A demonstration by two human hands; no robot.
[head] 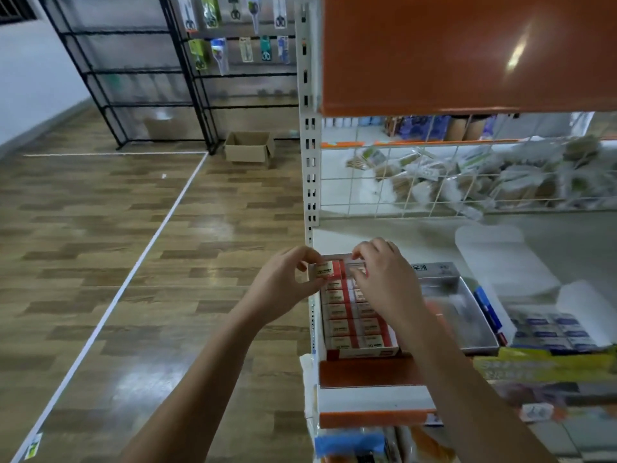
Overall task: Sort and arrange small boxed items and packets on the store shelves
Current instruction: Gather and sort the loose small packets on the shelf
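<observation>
Two bare forearms are stretched forward from the lower edge of the view toward a red display carton [359, 324] that stands at the left end of the white shelf [430, 242]. Inside this carton, small red and cream boxes are laid flat in two columns, and nearly all places seem to be filled.

One more small box [325, 271] is pinched by the left hand [283, 285], with the thumb below and the curled fingers above; it is held just over the far left corner of the carton, at the head of the left column. The right hand [380, 279] is bent down over the far end of the right column, with its fingertips on or between the boxes there. Whether a box is really gripped by it cannot be told, because the back of the hand hides the fingers.

The step in hand is judged to be the filling of the last rows of the carton. For the next move, the held box should be turned flat, lined up with the row below it, and pressed down into the free place, while the neighbouring boxes are kept steady.

Just beside the carton on the right, a grey tray [467, 315] is seen, and a blue and white carton [547, 329] of small packets is found beyond it. Farther back, bagged goods are piled behind a wire grid [434, 182], and an open cardboard box [249, 149] stands on the wooden floor.
</observation>
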